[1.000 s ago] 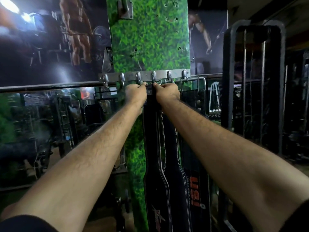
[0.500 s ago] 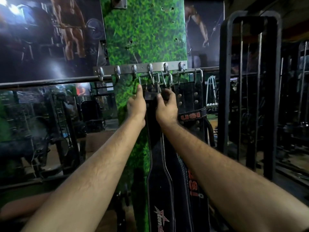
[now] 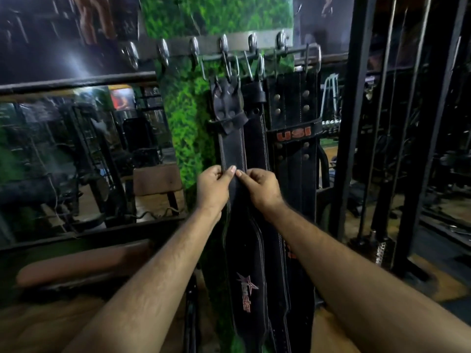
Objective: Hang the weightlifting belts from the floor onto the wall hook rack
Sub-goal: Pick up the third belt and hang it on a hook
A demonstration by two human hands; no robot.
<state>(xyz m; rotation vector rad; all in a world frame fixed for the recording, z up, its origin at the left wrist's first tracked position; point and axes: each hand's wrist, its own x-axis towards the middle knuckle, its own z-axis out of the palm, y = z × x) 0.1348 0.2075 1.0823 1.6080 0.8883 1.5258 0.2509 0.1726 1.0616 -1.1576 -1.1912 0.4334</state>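
Observation:
A steel hook rack (image 3: 209, 44) is fixed across a green grass-patterned pillar. Three black belts hang from its hooks by their buckles. The left belt (image 3: 233, 149) has white stitching and a red star logo low down. A second black belt (image 3: 260, 138) hangs just behind it. The right belt (image 3: 293, 110) is wider and carries an orange USI band. My left hand (image 3: 212, 189) and my right hand (image 3: 260, 188) pinch the left belt's strap from either side at mid-height, thumbs on its front.
A black steel machine frame (image 3: 354, 123) with cables stands close on the right. A mirror (image 3: 76, 154) fills the wall at left, below a dark rail. A brown padded bench (image 3: 84, 261) lies low left. Wooden floor shows at the bottom.
Both hands have slid down from the buckle at the hooks to the strap's middle. The left belt now hangs from its hook by itself. My view has dropped lower.

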